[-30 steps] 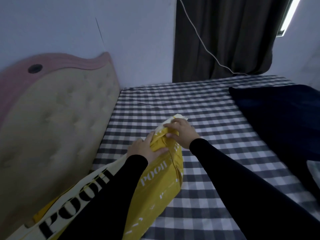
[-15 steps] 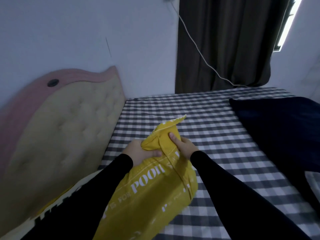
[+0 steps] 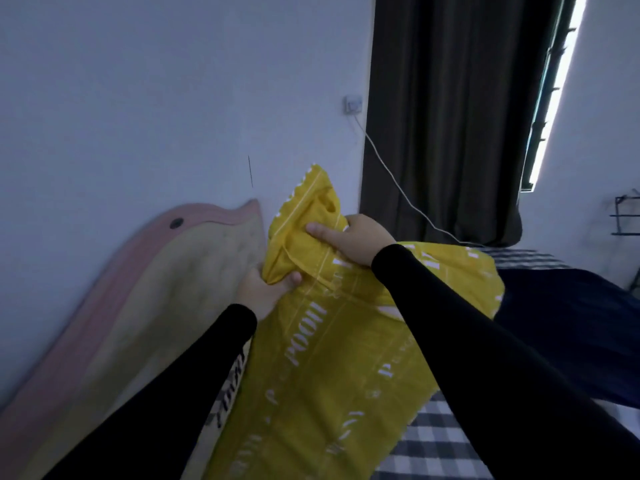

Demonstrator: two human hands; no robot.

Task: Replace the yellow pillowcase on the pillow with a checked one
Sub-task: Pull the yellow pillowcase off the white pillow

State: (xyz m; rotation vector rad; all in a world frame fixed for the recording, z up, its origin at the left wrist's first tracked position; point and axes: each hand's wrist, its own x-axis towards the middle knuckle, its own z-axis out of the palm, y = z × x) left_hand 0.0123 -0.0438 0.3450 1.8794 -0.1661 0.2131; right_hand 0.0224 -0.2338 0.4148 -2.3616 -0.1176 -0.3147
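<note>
The pillow in its yellow pillowcase (image 3: 329, 368), printed with white letters, is lifted off the bed and fills the middle of the head view. My left hand (image 3: 265, 289) grips a bunched fold of the yellow cloth at the pillow's upper left corner. My right hand (image 3: 353, 239) pinches the cloth just above and to the right of it. The case's open edge with white trim sticks up above both hands. No checked pillowcase is visible; only the checked bed sheet (image 3: 440, 445) shows below.
A padded beige headboard (image 3: 138, 306) with a pink rim leans on the wall at left. A dark blue blanket (image 3: 571, 323) lies on the bed at right. Dark curtains (image 3: 450, 116) hang behind, and a white cable (image 3: 391, 181) runs from a wall socket.
Both hands have raised the yellow pillow from the mattress to chest height, and my view has tilted up toward the wall. The hands keep their grip on the same corner.
</note>
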